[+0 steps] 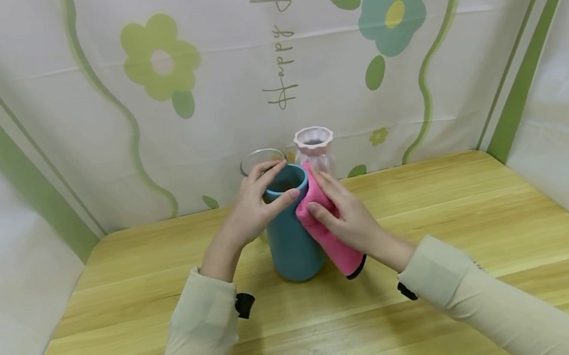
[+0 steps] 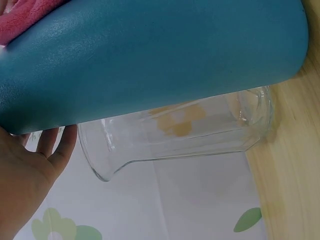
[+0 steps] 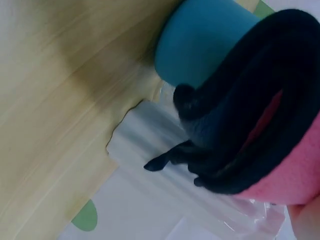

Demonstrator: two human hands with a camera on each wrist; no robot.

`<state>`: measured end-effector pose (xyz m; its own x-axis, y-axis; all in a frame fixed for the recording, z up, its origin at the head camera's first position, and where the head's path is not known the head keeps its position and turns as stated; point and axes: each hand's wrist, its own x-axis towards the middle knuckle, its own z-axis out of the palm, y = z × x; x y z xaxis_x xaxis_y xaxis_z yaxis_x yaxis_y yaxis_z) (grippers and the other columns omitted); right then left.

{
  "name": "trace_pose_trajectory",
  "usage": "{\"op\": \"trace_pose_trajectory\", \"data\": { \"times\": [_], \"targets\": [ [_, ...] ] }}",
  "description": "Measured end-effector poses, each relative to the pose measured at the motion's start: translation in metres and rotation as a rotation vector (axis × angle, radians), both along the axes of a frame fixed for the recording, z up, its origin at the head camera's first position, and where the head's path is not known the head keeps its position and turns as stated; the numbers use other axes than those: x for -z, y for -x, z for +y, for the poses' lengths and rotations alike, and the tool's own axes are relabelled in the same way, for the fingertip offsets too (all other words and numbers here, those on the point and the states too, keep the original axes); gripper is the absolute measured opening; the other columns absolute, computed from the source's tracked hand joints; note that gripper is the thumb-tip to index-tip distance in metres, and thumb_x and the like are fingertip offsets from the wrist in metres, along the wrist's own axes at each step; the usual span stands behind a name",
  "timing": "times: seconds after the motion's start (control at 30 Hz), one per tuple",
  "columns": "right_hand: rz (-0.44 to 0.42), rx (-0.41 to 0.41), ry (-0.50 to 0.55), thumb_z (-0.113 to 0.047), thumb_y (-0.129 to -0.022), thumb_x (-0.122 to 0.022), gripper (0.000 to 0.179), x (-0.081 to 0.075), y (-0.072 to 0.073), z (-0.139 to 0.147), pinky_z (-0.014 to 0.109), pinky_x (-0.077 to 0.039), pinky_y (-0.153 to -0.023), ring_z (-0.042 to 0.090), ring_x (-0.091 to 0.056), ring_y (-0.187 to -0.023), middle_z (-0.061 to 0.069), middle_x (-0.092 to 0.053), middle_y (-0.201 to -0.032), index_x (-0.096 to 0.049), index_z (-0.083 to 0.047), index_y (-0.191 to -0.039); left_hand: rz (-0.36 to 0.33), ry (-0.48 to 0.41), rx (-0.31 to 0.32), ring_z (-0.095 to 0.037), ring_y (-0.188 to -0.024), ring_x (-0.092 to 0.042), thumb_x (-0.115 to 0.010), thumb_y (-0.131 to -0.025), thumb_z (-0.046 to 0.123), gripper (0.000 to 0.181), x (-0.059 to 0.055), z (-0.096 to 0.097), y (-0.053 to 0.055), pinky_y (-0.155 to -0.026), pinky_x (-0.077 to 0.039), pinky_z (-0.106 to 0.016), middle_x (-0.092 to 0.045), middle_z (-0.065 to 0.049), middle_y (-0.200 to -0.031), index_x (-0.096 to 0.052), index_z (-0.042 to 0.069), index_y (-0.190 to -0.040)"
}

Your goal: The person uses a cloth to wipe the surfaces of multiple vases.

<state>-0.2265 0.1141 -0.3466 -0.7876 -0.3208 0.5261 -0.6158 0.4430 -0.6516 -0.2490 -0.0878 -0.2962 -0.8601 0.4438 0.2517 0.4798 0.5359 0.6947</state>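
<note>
A tall teal vase (image 1: 294, 242) stands upright on the table with its round mouth facing up. My left hand (image 1: 250, 212) holds it by the rim, thumb on the near side and fingers across the far left side. In my right hand (image 1: 350, 220) is a pink cloth (image 1: 330, 239) with a black edge, bunched up and pressed against the vase's right side near the top. The right wrist view shows the cloth's black trim (image 3: 280, 100) hanging in loose folds close to the camera.
Behind the teal vase stands a clear glass pitcher (image 2: 200, 135), mostly hidden in the head view. A pale pink vase with a scalloped rim (image 1: 314, 142) is behind the cloth. A printed curtain (image 1: 254, 68) backs the wooden table (image 1: 173, 324).
</note>
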Motion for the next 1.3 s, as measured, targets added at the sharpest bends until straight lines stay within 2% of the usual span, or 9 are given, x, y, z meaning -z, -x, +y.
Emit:
{"op": "trace_pose_trajectory", "data": {
  "times": [0.17,0.27,0.37,0.63,0.8,0.93,1.07,1.3],
  "targets": [
    [0.035,0.033,0.004,-0.036,-0.094,-0.055,0.069,0.004,0.001,-0.002,0.049,-0.05,-0.095,0.034,-0.05,-0.123,0.016,-0.041,-0.148,-0.028,-0.008,-0.151,0.003,-0.004,-0.001,-0.032,-0.139,-0.023,-0.056,-0.091,0.045,0.066,0.001,0.0,0.001,-0.109,-0.027,-0.062,-0.029,-0.003,-0.153,-0.037,0.018,-0.148],
    [0.054,0.041,-0.014,-0.02,-0.09,-0.061,0.067,0.011,0.002,0.0,0.049,-0.049,-0.097,0.035,-0.052,-0.123,0.019,-0.043,-0.146,-0.031,-0.004,-0.149,0.006,-0.003,0.0,-0.032,-0.139,-0.023,-0.056,-0.091,0.045,0.066,0.001,0.0,0.001,-0.109,-0.027,-0.062,-0.029,-0.004,-0.153,-0.037,0.017,-0.148],
    [0.041,0.04,-0.038,-0.01,-0.087,-0.064,0.069,0.022,0.003,0.003,0.048,-0.045,-0.101,0.037,-0.049,-0.129,0.02,-0.043,-0.147,-0.033,-0.002,-0.147,0.004,0.0,-0.001,-0.032,-0.139,-0.023,-0.057,-0.092,0.041,0.064,0.001,0.0,0.001,-0.11,-0.027,-0.061,-0.029,-0.005,-0.153,-0.037,0.015,-0.148],
    [-0.093,0.015,-0.13,-0.012,-0.085,-0.066,0.073,0.054,0.002,0.012,0.052,-0.038,-0.107,0.04,-0.039,-0.137,0.021,-0.039,-0.149,-0.032,-0.005,-0.149,0.023,-0.018,-0.018,-0.033,-0.139,-0.025,-0.061,-0.09,0.035,0.064,0.001,0.001,0.002,-0.108,-0.029,-0.061,-0.026,-0.007,-0.152,-0.04,0.015,-0.146],
    [-0.097,-0.003,-0.161,-0.012,-0.085,-0.067,0.072,0.065,0.002,0.016,0.053,-0.037,-0.107,0.041,-0.038,-0.137,0.021,-0.039,-0.149,-0.033,-0.003,-0.148,0.012,-0.004,-0.03,-0.034,-0.136,-0.029,-0.065,-0.088,0.042,0.068,0.0,0.0,0.003,-0.107,-0.033,-0.058,-0.024,-0.011,-0.148,-0.04,0.019,-0.147],
    [-0.041,-0.02,-0.153,-0.008,-0.084,-0.067,0.07,0.065,0.003,0.016,0.051,-0.039,-0.106,0.04,-0.04,-0.135,0.023,-0.041,-0.147,-0.035,0.001,-0.146,0.005,0.038,-0.028,-0.036,-0.136,-0.03,-0.062,-0.089,0.047,0.069,-0.002,-0.003,0.003,-0.106,-0.035,-0.057,-0.026,-0.014,-0.147,-0.038,0.02,-0.148],
    [-0.007,-0.028,-0.139,-0.005,-0.084,-0.068,0.068,0.059,0.004,0.016,0.049,-0.04,-0.104,0.04,-0.042,-0.134,0.022,-0.042,-0.146,-0.037,0.001,-0.145,-0.028,0.037,-0.036,-0.033,-0.136,-0.034,-0.063,-0.088,0.047,0.069,-0.004,-0.006,0.003,-0.106,-0.037,-0.056,-0.029,-0.009,-0.149,-0.037,0.025,-0.148],
    [0.027,-0.004,-0.084,-0.002,-0.084,-0.067,0.066,0.037,0.005,0.011,0.048,-0.042,-0.104,0.037,-0.045,-0.133,0.02,-0.044,-0.146,-0.039,-0.001,-0.144,-0.068,0.006,-0.029,-0.029,-0.135,-0.038,-0.065,-0.087,0.042,0.071,-0.006,-0.01,0.003,-0.108,-0.035,-0.055,-0.035,-0.004,-0.148,-0.034,0.026,-0.149]
  ]
}}
